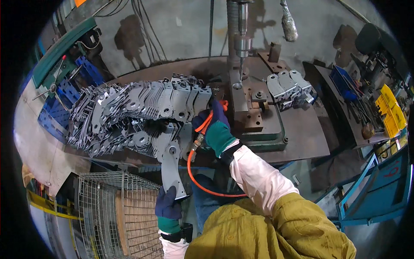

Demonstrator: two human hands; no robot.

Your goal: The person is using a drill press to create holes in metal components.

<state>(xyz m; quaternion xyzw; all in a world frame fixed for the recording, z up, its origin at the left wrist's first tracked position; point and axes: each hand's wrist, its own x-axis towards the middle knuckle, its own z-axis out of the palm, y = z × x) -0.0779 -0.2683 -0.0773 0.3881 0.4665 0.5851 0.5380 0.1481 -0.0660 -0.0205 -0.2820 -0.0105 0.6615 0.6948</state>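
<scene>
My gloved left hand grips the near end of a flat grey metal bracket. The bracket's far end, with a round hole, lies against a big pile of similar brackets. My gloved right hand is closed round an orange air blow gun, between that pile and the drill press fixture. From the gun's metal fitting an orange hose curves down toward my body. The right fingertips are partly hidden behind the hand and gun.
A drill chuck with a bit hangs over the fixture. A smaller stack of brackets stands to its right on the steel table. Below the table's front edge at left is a wire mesh cage. A yellow bin sits far right.
</scene>
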